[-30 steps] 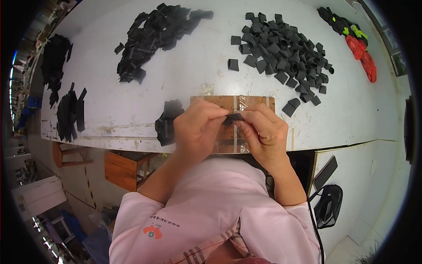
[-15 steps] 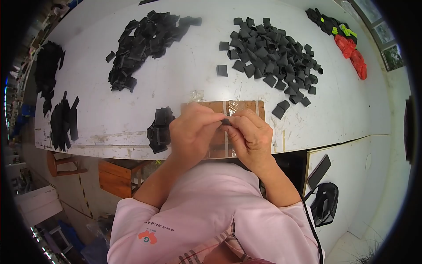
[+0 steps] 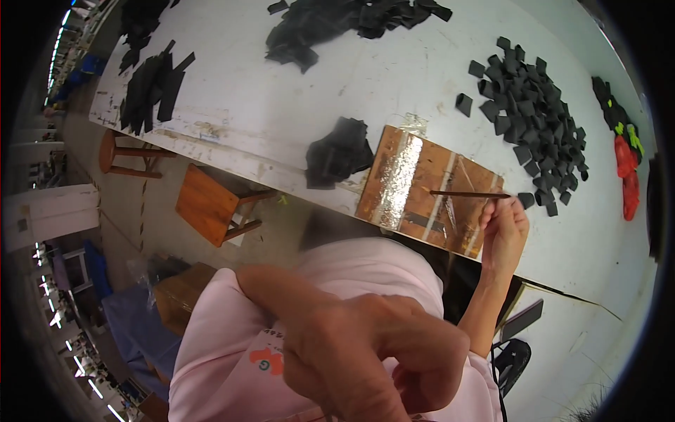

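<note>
My left hand is raised close to the camera at the bottom of the view, with its fingers curled in and nothing visible in them. My right hand rests at the right end of a wooden board with shiny tape strips, which lies on the near edge of the white table. It pinches a thin dark strip that reaches left across the board. A small heap of black pieces lies just left of the board.
A wide pile of black squares lies right of the board, more black scraps at the back and black strips far left. Red and green items sit far right. A wooden stool stands below the table.
Both hands were together over the board. My left hand has come off it and risen toward the camera. The right hand stays at the board's right end, and the view has swung left.
</note>
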### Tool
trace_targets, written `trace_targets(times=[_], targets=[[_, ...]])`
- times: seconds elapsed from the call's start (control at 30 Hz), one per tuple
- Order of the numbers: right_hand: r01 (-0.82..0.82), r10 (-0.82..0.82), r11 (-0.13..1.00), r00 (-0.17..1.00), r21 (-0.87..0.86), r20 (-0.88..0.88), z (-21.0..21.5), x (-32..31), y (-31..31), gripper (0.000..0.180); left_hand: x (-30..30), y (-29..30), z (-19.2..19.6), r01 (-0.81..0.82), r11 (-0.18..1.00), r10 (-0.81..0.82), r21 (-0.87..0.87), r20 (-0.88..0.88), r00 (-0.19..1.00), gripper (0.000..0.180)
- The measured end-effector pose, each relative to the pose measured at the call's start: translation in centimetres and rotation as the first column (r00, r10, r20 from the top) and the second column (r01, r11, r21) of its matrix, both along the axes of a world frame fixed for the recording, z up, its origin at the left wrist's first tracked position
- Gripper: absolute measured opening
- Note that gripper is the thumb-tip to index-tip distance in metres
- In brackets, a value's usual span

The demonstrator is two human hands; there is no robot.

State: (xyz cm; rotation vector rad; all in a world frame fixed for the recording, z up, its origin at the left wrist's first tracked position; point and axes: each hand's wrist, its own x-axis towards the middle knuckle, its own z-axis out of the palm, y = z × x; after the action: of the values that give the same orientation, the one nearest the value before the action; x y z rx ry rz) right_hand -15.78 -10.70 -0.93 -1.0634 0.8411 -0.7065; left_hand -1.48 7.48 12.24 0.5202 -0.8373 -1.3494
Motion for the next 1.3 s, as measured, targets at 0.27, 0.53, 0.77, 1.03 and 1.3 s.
trace_targets(times=[0.27,0.53,0.77,1.03,1.3], targets=[[-0.391,0.371,0.92,0.879,-0.007,-0.3,-0.1,1.7,5.8,0.016,-1.2,-0.6,-0.6,-0.664,0.644,0.715,-0.38,-0.011,0.699,0.02],[-0.624,0.353,0.685,0.735,-0.375,-0.579,-0.7,5.0,7.7,0.008,5.3,0.2,-9.2,-0.651,0.664,0.594,-0.367,0.788,0.162,0.008],[-0.683,0.372,0.608,0.696,-0.405,-0.614,-1.4,6.6,8.6,0.009,11.8,-2.3,-21.0,-0.916,0.397,-0.052,0.061,0.998,0.044,0.03],[-0.623,0.333,0.705,0.712,-0.339,-0.618,-1.4,6.8,8.6,0.011,12.0,-2.9,-21.6,-0.87,0.476,0.263,-0.131,0.965,-0.002,0.005],[-0.092,0.013,0.893,0.984,0.441,0.179,0.2,7.6,8.5,0.016,7.0,-2.3,-15.8,-0.314,0.81,0.568,-0.496,0.796,0.21,0.021]])
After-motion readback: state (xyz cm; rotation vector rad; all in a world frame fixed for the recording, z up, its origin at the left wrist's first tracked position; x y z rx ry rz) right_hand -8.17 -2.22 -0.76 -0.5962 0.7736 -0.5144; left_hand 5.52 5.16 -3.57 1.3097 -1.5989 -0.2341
